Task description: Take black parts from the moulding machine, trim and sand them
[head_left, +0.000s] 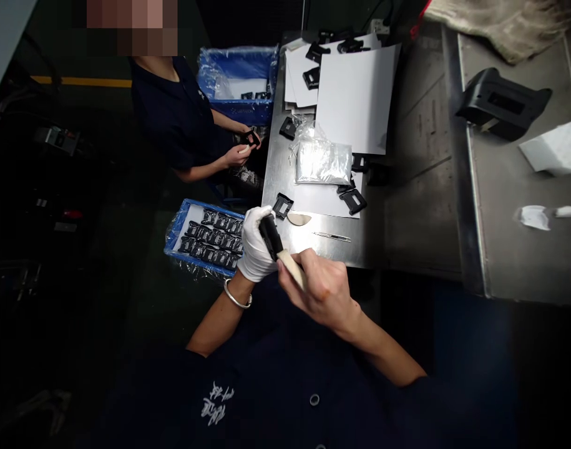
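Observation:
My left hand (256, 246), in a white glove, is closed around a black plastic part (270, 236) held up over the table's near edge. My bare right hand (320, 284) grips a cream-coloured flat stick-like tool (292, 269). The tip of this tool meets the lower end of the black part; whether it presses on it I cannot tell. Just beyond my left hand, a black plastic frame (283, 206) lies on the metal table (278, 165). Beside that frame rests a beige half-round piece (299, 219), and tweezers (332, 237) lie to its right.
At left, a blue crate (173, 249) lined with plastic holds rows of black parts. A co-worker (173, 118) sits beyond it, holding a black part, near another blue crate (238, 111). White sheets (355, 100), a clear bag (323, 163) and a metal bench (510, 249) are on the right.

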`<state>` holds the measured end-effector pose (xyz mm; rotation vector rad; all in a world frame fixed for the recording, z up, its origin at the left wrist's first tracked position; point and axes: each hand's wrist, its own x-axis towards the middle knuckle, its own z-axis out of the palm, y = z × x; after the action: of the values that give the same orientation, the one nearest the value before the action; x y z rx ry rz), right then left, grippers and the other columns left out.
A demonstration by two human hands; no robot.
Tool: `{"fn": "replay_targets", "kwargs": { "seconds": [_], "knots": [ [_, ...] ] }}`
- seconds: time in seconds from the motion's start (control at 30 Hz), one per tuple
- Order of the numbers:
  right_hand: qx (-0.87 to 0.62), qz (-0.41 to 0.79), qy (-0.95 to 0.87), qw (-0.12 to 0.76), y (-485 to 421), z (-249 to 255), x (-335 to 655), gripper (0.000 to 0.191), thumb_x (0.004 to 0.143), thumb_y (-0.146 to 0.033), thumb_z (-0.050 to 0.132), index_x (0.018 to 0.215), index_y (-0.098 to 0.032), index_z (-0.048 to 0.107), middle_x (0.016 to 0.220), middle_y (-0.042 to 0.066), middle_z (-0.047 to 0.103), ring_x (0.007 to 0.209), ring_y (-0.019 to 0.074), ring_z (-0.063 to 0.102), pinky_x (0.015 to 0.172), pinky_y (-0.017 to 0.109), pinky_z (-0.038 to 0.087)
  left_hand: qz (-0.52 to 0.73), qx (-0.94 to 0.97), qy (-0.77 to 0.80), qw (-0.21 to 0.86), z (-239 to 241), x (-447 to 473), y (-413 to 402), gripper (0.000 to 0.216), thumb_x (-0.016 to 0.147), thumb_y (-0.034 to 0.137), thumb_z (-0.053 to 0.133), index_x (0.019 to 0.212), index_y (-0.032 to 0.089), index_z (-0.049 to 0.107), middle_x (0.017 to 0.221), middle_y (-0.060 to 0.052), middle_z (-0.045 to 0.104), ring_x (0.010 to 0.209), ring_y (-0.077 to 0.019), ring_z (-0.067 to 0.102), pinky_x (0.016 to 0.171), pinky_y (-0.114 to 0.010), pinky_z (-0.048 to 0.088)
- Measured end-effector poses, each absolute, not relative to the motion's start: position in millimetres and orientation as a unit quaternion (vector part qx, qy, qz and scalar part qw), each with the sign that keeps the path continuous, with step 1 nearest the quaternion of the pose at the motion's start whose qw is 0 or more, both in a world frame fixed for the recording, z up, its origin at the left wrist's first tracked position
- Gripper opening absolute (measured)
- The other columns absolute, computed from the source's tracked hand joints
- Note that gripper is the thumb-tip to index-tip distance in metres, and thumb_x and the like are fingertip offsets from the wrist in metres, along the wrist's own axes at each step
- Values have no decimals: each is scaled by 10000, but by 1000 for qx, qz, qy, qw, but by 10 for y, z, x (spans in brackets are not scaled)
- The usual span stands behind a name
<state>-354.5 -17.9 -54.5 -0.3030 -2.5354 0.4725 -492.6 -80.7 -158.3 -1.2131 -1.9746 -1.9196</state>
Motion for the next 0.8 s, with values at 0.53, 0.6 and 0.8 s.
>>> {"fn": "replay_targets", "kwargs": {
  "seconds": [0.53, 0.6, 0.8],
  "knots": [
    [-126, 138, -955, 231, -167, -632, -3583, 260, 990, -363, 531, 808, -177, 527, 546, -27, 545, 433, 107, 502, 439, 289, 235, -679, -341, -642, 102, -1599, -4904, -732, 424, 830, 422, 665, 1174, 252, 487, 906, -5, 514, 767, -148, 535, 750, -342, 508],
    [-133, 140, -958, 213, -176, -712, -3530, 254, 975, -356, 553, 795, -177, 530, 519, -37, 527, 411, 102, 480, 437, 291, 224, -684, -340, -631, 133, -1582, -4934, -694, 540, 765, 396, 712, 1212, 244, 450, 938, -10, 491, 778, -146, 521, 753, -340, 505],
    [-146, 180, -920, 316, -173, -792, -3448, 117, 936, -252, 621, 868, -175, 565, 654, -5, 601, 545, 104, 549, 536, 251, 375, -673, -373, -625, 134, -1537, -4990, -612, 534, 769, 438, 689, 1202, 243, 444, 920, -8, 495, 771, -145, 516, 740, -330, 497]
  ]
}}
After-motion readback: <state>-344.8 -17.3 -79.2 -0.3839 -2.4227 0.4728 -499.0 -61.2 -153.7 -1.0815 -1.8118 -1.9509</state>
